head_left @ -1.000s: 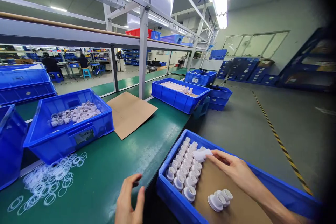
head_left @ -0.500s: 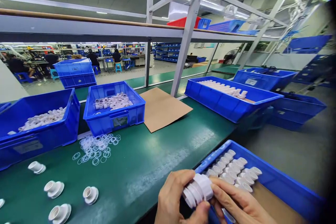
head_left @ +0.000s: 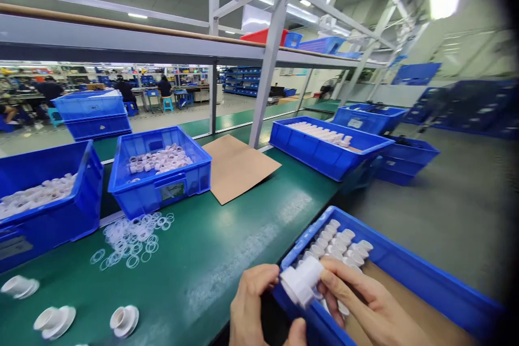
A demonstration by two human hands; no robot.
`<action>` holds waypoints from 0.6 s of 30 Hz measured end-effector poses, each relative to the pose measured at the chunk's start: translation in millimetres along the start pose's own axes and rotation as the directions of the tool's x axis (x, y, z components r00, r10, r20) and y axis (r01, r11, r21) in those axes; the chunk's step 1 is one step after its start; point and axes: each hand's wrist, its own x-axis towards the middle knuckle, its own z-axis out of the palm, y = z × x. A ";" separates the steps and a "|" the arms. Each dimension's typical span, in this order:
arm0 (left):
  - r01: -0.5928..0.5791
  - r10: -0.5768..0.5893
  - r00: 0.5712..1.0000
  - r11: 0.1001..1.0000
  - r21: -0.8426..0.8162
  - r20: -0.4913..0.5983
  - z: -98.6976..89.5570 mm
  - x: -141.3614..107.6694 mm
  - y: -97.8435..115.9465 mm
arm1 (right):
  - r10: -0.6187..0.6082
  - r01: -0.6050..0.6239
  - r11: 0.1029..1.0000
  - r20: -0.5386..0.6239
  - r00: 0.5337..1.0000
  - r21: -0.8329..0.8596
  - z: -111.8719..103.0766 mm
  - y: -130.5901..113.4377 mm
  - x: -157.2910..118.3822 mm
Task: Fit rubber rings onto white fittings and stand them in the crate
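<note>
Head view, only one. Both hands low at centre, over near edge of green counter point(head_left: 227, 259). Left hand point(head_left: 253, 308) and right hand point(head_left: 365, 308) together on one white threaded fitting point(head_left: 302, 281); left grip closed on its near end, thumb under; right grip clamped on its far end, fingers point(head_left: 340, 273) wrapped over top. Fitting tilted, flanged end toward left hand, held just above near-left corner of blue tray point(head_left: 425, 281) at lower right.

In that tray: white fittings standing upright in rows point(head_left: 340, 243), too many and too packed to count exactly, roughly three rows; brown cardboard liner point(head_left: 401, 308) on tray floor.

On counter, left foreground: three white flanged pieces point(head_left: 124, 320) in full view, lying apart from each other. One loose heap of clear thin rings point(head_left: 130, 238), not countable, just in front of middle bin.

Blue bins on counter: one at far left with white parts point(head_left: 52, 216), one middle bin point(head_left: 162, 189) with white short rings, one long tray point(head_left: 324, 154) further right holding white parts in rows. One flat cardboard sheet point(head_left: 237, 167) between middle bin and long tray. More blue crates point(head_left: 405, 157) beyond counter end, at least two. One stacked blue crate point(head_left: 93, 113) behind. Upper shelf point(head_left: 121, 43) with one red bin and some blue bins. Other people seated far back at left, small and blurred.
</note>
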 end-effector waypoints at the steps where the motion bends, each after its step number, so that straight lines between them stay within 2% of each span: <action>1: 0.040 -0.040 0.999 0.998 0.039 0.002 -0.4 -4.5 -3.9 | -0.005 -0.001 0.997 -0.082 0.997 -0.073 -14.9 8.2 2.7; 3: 0.124 -0.124 0.992 0.982 0.144 -0.011 -5.4 -13.2 -15.6 | -0.055 -0.028 0.954 -0.266 0.962 -0.298 -54.7 34.9 8.0; 5: 0.195 -0.191 0.981 0.950 0.244 -0.042 -15.6 -19.5 -31.9 | -0.113 -0.150 0.822 -0.416 0.903 -0.550 -100.2 73.1 10.0; 6: 0.232 -0.225 0.973 0.931 0.280 -0.057 -21.7 -21.5 -41.1 | -0.124 -0.212 0.744 -0.442 0.889 -0.634 -121.2 94.6 9.3; 9: 0.338 -0.333 0.940 0.876 0.344 -0.075 -38.0 -25.0 -67.7 | -0.062 -0.315 0.678 -0.478 0.876 -0.664 -162.4 155.1 4.7; 11: 0.390 -0.390 0.918 0.847 0.361 -0.076 -43.8 -28.1 -81.8 | -0.029 -0.337 0.657 -0.470 0.882 -0.674 -169.9 185.2 4.1; 13: 0.422 -0.426 0.902 0.829 0.367 -0.073 -44.7 -32.8 -92.0 | -0.016 -0.343 0.640 -0.458 0.889 -0.688 -167.3 205.4 7.2; 18: 0.454 -0.476 0.879 0.804 0.385 -0.043 -40.1 -42.9 -102.5 | -0.007 -0.344 0.616 -0.441 0.897 -0.709 -155.1 225.6 18.9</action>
